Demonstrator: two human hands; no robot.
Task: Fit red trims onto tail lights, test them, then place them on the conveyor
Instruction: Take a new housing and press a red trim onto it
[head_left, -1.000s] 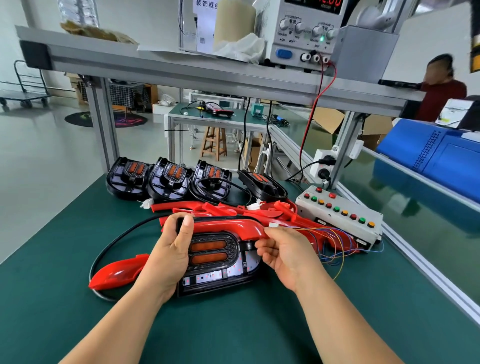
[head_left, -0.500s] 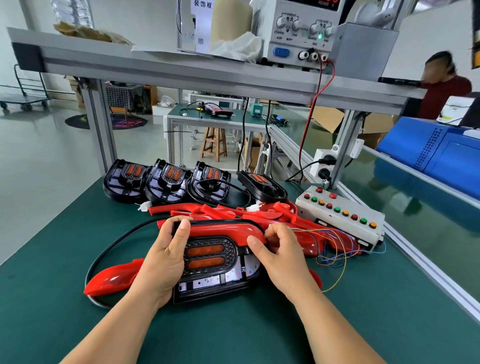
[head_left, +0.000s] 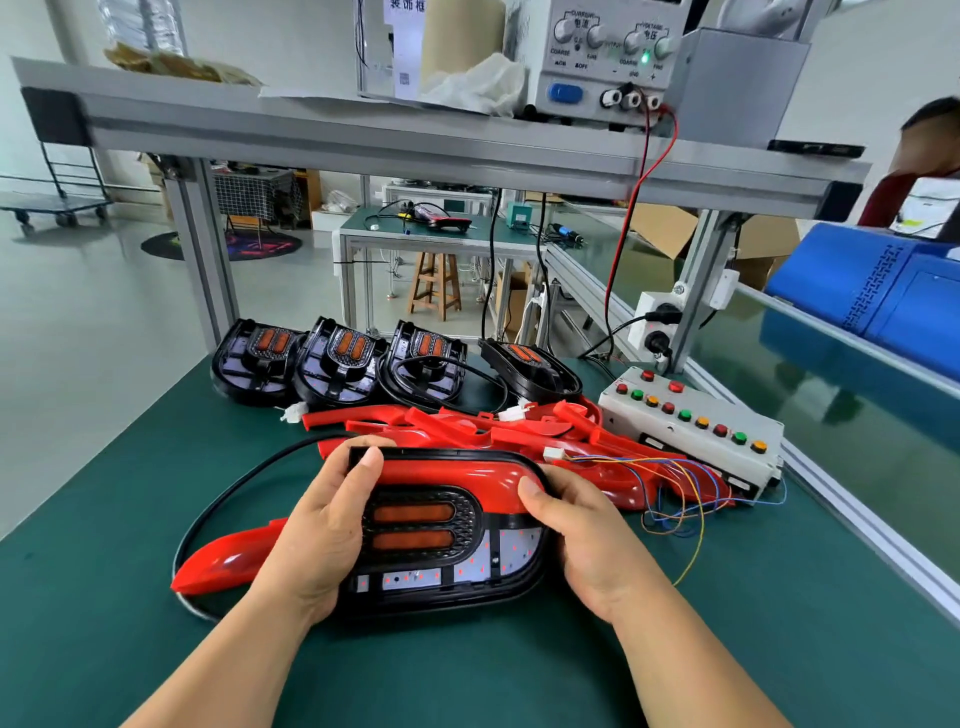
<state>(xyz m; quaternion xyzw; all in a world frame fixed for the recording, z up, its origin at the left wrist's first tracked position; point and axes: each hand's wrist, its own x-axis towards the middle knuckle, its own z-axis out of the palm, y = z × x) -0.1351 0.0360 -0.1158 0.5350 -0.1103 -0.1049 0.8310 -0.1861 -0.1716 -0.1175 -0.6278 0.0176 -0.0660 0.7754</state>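
Head view: tail light (head_left: 447, 569) lies flat on the green tabletop (head_left: 104, 597), with the red trim (head_left: 452, 472) along its top edge. Grip: left hand (head_left: 322, 530) wraps the left end, thumb on the top corner. The right hand (head_left: 587, 540) wraps the right end, thumb on the trim. It looks like light, rigid moulded plastic. The glossy trim is probably slippery and its clips snap-prone. Best held by the black housing edges, not the lens (head_left: 413, 525) or cable (head_left: 234, 488).

A white button box (head_left: 675, 436) carries red, green and yellow buttons. High above it, a power supply (head_left: 597, 67) stands on an aluminium shelf (head_left: 363, 140). Just behind it is a socket block (head_left: 655, 327), far behind-left a wooden stool (head_left: 435, 283), and to its right a blue case (head_left: 893, 296).
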